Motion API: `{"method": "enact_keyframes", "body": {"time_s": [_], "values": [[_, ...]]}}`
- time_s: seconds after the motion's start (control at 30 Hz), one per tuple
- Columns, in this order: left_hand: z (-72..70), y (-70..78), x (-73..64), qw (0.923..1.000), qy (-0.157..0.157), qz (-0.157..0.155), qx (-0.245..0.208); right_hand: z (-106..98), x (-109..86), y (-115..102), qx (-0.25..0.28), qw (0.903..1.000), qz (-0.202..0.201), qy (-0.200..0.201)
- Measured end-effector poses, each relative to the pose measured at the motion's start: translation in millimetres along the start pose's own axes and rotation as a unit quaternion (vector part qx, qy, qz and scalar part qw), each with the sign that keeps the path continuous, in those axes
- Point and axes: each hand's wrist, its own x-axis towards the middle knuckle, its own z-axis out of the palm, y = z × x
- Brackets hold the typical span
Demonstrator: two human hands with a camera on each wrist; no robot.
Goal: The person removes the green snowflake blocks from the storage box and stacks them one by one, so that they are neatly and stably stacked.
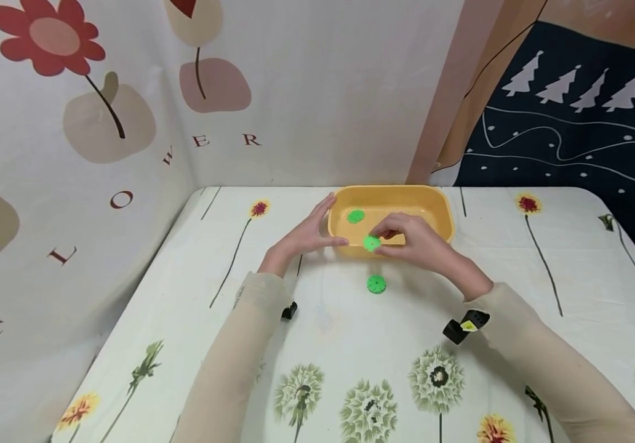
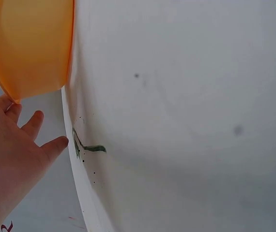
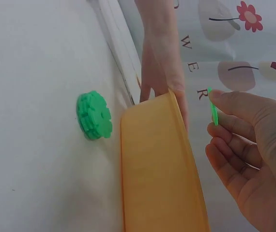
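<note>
A yellow plastic tub [image 1: 389, 252] stands at the back of the table, with a green notched disc [image 1: 355, 216] lying inside near its left end. My left hand [image 1: 311, 232] rests at the tub's left end, thumb along the front rim and fingers spread along the side. Between thumb and fingertips my right hand [image 1: 414, 241] pinches another thin green disc [image 1: 371, 243], held over the tub's front rim. In the right wrist view this pinched disc [image 3: 213, 107] appears edge-on. A small stack of green discs [image 3: 95, 116] sits on the table in front of the tub.
The table carries a white cloth [image 1: 328, 338] printed with flowers and dandelions. A pale printed curtain [image 1: 317, 92] hangs behind and to the left. At the back right is a dark cloth [image 1: 567, 141] with white trees.
</note>
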Motion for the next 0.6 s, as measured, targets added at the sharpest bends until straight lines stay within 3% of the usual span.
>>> {"method": "enact_keyframes", "body": {"time_s": [0.37,0.6], "values": [[-0.5,-0.1,1.4,1.0,0.0,0.003,0.003,14,-16.7,1,0.028,0.9987,-0.041,0.012],[-0.8,-0.7,1.3,1.0,-0.001,0.003,0.009,27,-26.0,3,0.048,0.9984,-0.03,-0.01]]}}
